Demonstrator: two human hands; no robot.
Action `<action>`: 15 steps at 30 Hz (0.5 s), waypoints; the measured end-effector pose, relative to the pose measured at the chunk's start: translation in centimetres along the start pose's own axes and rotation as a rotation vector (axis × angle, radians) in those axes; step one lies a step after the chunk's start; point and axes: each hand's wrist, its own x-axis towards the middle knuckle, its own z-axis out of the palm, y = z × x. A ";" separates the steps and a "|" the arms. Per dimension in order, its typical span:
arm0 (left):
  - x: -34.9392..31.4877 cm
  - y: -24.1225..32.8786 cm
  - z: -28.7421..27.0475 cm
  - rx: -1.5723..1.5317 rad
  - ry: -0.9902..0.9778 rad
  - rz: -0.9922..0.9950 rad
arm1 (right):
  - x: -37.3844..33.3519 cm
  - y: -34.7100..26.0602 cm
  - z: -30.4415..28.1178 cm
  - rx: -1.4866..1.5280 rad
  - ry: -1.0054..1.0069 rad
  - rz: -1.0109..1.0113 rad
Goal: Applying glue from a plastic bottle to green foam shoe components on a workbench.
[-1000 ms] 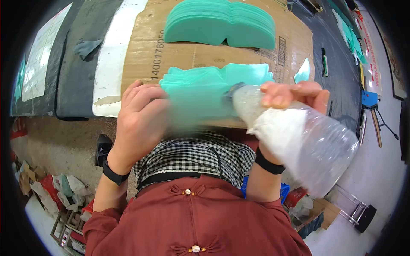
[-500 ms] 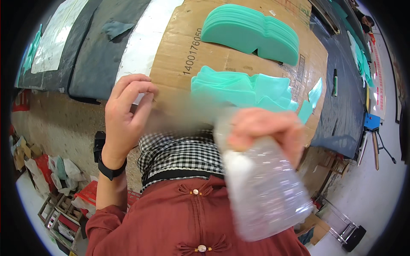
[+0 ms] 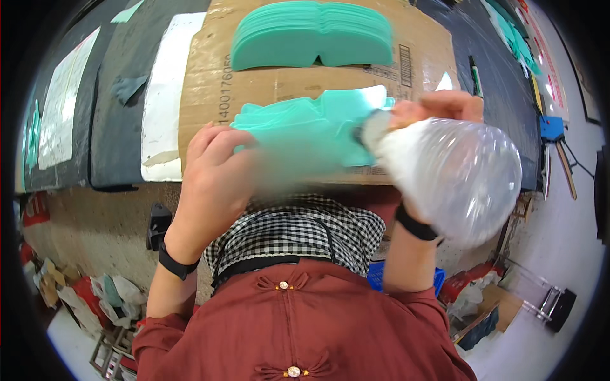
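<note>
The right hand (image 3: 452,106) is clamped on a clear bottle (image 3: 476,181), white-wrapped toward its dark tip, which is at the green sheets (image 3: 330,117). The left hand (image 3: 213,178) meets their left edge; blur hides whether it pinches any. The sheets — thin, glossy, unevenly fanned — lie on cardboard (image 3: 202,82) near a neat green stack (image 3: 286,47).

the light is bright and fairly even, throwing white glare on the clear bottle (image 3: 473,174) and the upper right corner of the green sheets (image 3: 327,130). a hazy smear blurs the sheets' lower front beside the left hand (image 3: 216,174). straight edges bend toward the dark, blue-fringed rim.
</note>
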 end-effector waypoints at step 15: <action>0.7 -0.1 -0.2 -0.198 0.040 -0.236 | -1.6 0.2 -0.1 1.273 -0.096 0.389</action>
